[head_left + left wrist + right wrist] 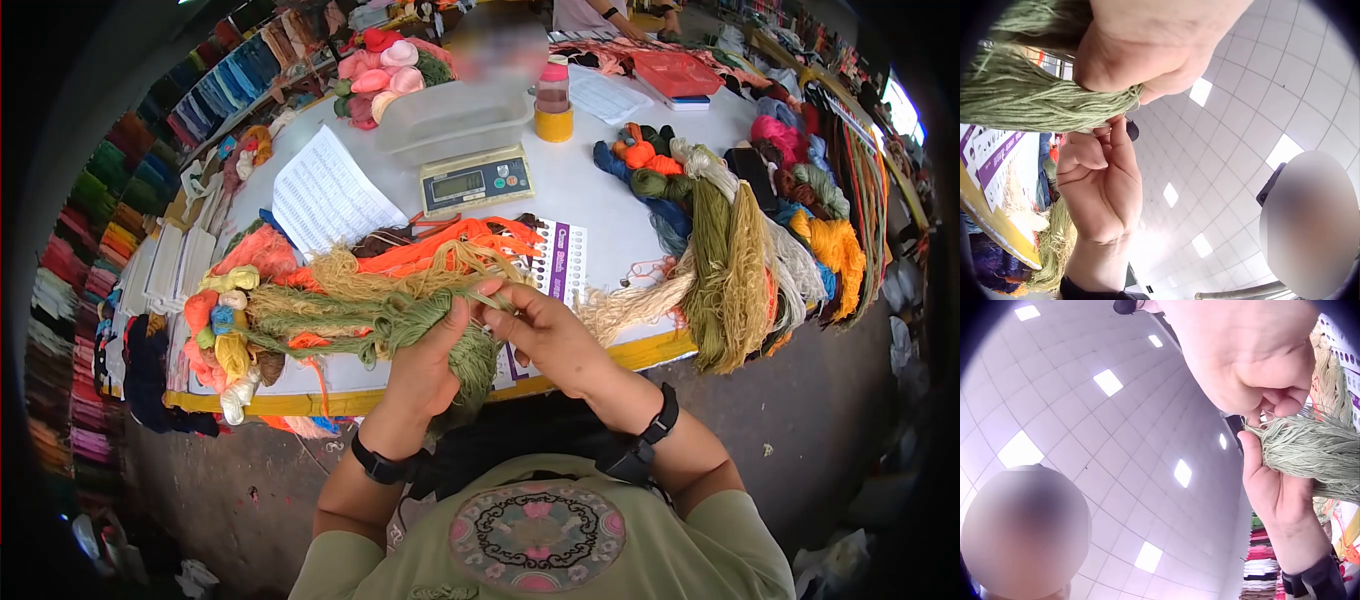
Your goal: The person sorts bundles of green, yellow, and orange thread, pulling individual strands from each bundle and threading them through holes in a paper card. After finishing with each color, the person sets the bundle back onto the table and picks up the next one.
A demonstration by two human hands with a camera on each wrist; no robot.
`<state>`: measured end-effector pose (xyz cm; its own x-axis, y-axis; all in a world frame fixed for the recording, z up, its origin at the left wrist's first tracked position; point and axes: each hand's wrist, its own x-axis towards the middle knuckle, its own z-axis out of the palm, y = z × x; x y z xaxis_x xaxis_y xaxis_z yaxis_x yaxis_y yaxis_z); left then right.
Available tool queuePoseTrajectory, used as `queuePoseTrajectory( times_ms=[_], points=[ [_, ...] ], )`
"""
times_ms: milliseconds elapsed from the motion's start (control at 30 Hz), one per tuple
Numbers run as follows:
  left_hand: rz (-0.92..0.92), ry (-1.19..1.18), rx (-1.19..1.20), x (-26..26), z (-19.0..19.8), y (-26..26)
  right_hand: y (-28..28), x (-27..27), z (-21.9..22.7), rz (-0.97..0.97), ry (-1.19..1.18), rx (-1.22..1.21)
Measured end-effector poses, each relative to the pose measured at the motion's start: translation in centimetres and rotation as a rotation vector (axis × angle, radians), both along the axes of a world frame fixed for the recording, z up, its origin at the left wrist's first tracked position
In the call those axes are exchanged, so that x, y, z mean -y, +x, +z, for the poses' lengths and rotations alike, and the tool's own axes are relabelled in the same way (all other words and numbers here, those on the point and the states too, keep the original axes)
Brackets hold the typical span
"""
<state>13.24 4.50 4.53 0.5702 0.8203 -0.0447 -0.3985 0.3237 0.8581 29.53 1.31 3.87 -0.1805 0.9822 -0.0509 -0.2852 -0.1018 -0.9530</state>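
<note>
A skein of sage-green yarn (pixel 474 362) hangs over the table's front edge, gripped near its top by my left hand (pixel 430 350). In the left wrist view its many strands (pixel 1016 94) run out from under that hand. My right hand (pixel 552 338) faces the left one, thumb and fingers pinching thin strands at the skein's looped end. The right wrist view shows the left thumb lying along the looped end of the skein (pixel 1310 450), with the right hand (pixel 1260 356) bent close over it.
Tan and orange skeins (pixel 430 250) lie just beyond my hands, beside a purple-and-white punched card (pixel 562 255). Farther back are a digital scale (pixel 478 182) with a clear plastic tub (pixel 455 125) and a printed sheet (pixel 325 190). More skeins (pixel 725 270) drape over the right edge.
</note>
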Motion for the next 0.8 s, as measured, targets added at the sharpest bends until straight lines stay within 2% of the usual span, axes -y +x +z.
queuePoseTrajectory(
  times_ms=[33,133,167,233,267,333,400,433,500,600,633,733,800],
  points=[
    [0.029,0.035,-0.036,0.1,0.3,0.2,-0.1,-0.2,-0.7,0.000,0.115,0.078],
    [0.095,0.055,-0.060,0.3,0.2,0.7,-0.4,-1.0,-2.3,-0.011,0.242,0.109],
    [0.134,0.038,-0.047,0.3,0.1,0.8,-0.3,-0.7,-1.6,-0.011,0.243,0.110],
    [0.112,0.018,-0.015,0.2,0.0,0.4,0.1,-0.1,0.3,0.006,-0.018,0.026],
    [0.090,-0.001,0.016,0.1,-0.1,0.2,0.2,-0.1,0.2,0.008,-0.019,0.025],
    [0.136,0.027,-0.003,-0.2,-0.8,-0.3,0.3,-0.1,0.0,0.025,-0.187,-0.308],
    [0.178,0.056,-0.023,-0.3,-0.8,-0.4,0.8,-0.3,-0.1,0.043,-0.211,-0.344],
    [0.113,0.045,0.037,-0.2,-0.6,-0.4,0.9,-0.5,-0.1,0.061,-0.236,-0.380],
    [0.047,0.034,0.097,0.0,-0.1,-0.3,0.8,-0.5,-0.6,0.042,-0.225,-0.342],
    [0.117,0.001,0.042,0.5,-0.1,0.3,0.5,-0.4,0.0,0.007,-0.187,-0.216],
    [0.151,0.066,-0.017,0.5,-0.1,0.6,0.3,-0.3,0.2,-0.012,-0.159,-0.130],
    [0.203,0.206,-0.128,0.8,-0.3,1.3,0.0,-0.4,-0.5,-0.020,-0.137,-0.068],
    [0.228,0.283,-0.180,0.8,-0.5,1.3,-0.3,-0.3,0.0,-0.050,-0.162,-0.106]
  ],
)
